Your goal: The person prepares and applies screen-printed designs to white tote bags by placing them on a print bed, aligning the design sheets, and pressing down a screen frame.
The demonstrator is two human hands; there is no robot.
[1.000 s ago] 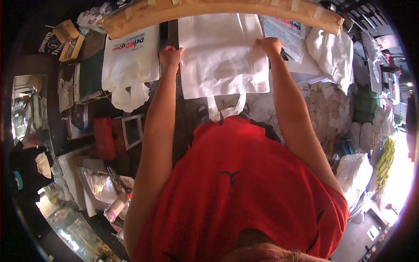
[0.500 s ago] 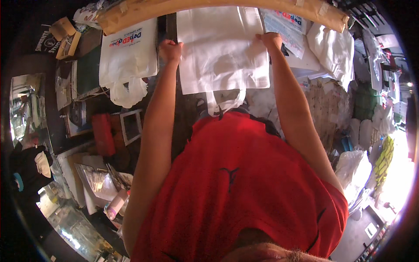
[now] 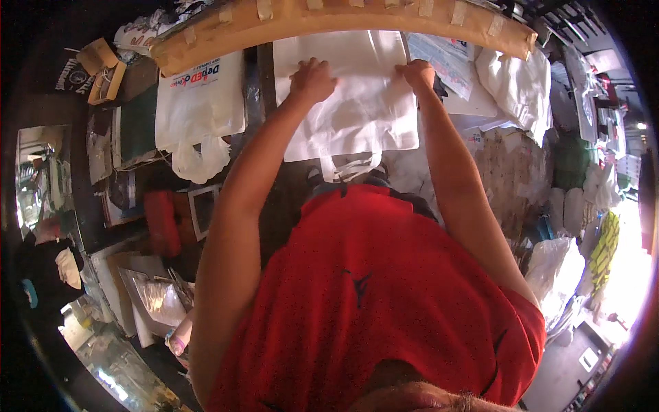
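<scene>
A plain white tote bag [image 3: 362, 110] lies flat before me, its handles hanging off the near edge toward my body. My left hand [image 3: 314, 79] rests on the upper left part of the bag, fingers spread over the fabric. At the bag's right edge, my right hand [image 3: 417, 73] has its fingers closed on the border. The far end of the bag passes under a tape-covered wooden bar [image 3: 343, 22].
A printed white bag [image 3: 200, 106] with dangling handles lies at the left. On the right are printed bags in clear plastic [image 3: 443, 62] and a crumpled white bag [image 3: 515, 86]. A small open cardboard box [image 3: 106, 79] stands far left; a red block [image 3: 162, 223] sits lower.
My left hand has moved from the bag's left edge inward onto its surface, and its fingers have opened. My right hand stays at the right edge. The view has shifted slightly.
</scene>
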